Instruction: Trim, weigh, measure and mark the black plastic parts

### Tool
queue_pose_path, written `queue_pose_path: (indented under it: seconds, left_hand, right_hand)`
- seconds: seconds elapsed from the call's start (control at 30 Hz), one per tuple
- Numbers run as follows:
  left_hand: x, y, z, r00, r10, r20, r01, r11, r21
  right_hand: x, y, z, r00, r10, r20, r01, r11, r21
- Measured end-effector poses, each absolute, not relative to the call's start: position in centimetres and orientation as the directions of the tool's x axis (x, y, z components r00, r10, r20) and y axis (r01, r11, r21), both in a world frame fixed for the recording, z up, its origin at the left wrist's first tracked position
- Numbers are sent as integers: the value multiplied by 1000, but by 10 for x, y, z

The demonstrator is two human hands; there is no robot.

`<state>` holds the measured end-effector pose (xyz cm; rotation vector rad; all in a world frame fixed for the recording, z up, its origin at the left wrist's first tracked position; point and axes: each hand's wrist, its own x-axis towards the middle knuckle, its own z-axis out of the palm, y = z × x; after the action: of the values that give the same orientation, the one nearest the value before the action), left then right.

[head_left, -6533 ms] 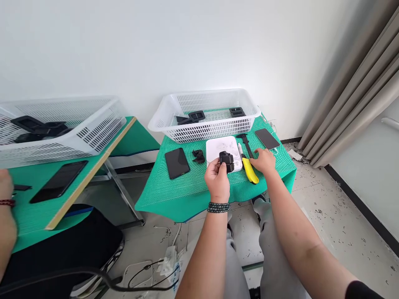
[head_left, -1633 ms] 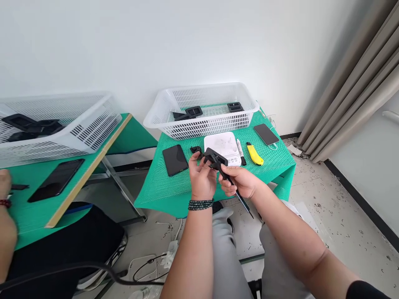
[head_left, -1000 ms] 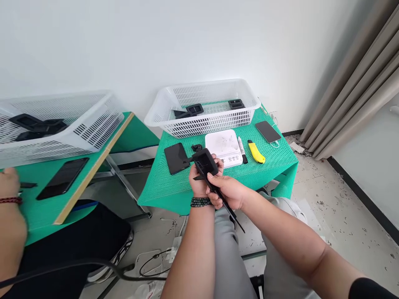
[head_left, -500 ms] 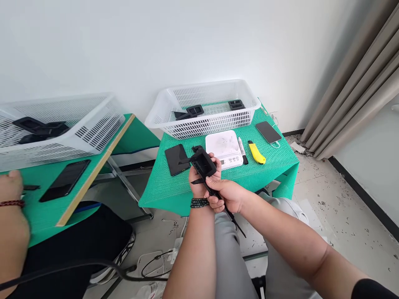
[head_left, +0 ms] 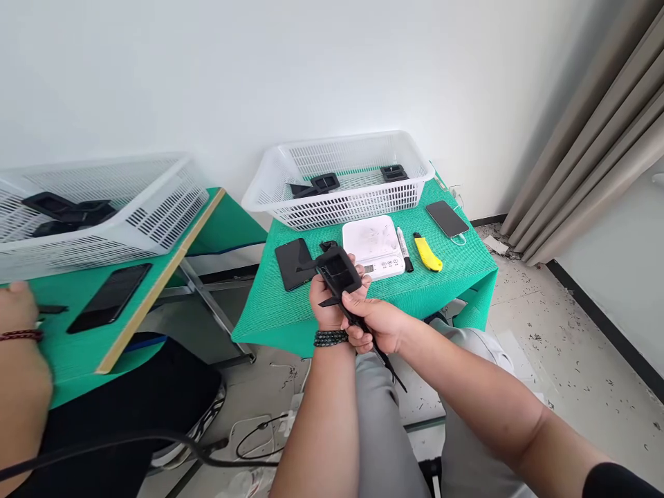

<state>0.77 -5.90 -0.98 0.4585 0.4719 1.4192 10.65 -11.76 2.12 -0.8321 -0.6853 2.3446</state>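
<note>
My left hand (head_left: pixel 326 308), with a bead bracelet on its wrist, is closed on a black plastic part (head_left: pixel 338 270) held up in front of the green table (head_left: pixel 321 311). My right hand (head_left: pixel 374 325) grips a black caliper (head_left: pixel 363 325) whose jaws sit across that part; its thin beam sticks out below my hand. A small white scale (head_left: pixel 374 246) lies on the table just behind the part.
On the table lie a dark phone (head_left: pixel 294 263), a small black piece (head_left: pixel 328 245), a marker (head_left: pixel 403 249), a yellow utility knife (head_left: pixel 427 252), another phone (head_left: pixel 447 218) and a white basket (head_left: pixel 337 178) of black parts. Another person's hand (head_left: pixel 18 325) rests on the left table.
Since 6.5 s ago my right hand took up the caliper and my left lifted the part off the scale. Over the last second both hands barely shifted, holding caliper on part.
</note>
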Motion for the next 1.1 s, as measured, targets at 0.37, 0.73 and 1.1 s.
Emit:
queue_pose_path:
  seconds: [0.37, 0.73, 1.1]
  left_hand:
    - [10, -61, -1, -32, 986, -165, -821, 68, 566]
    - [23, -71, 15, 77, 970, -231, -790, 201, 580]
    - [25, -71, 15, 72, 967, -246, -753, 214, 622]
  right_hand:
    - [186, -107, 50, -232, 972, -23, 51, -12, -999]
    - [193, -103, 36, -236, 955, 179, 529, 281, -800]
    - [192, -102, 36, -196, 965, 173, 560, 255, -788]
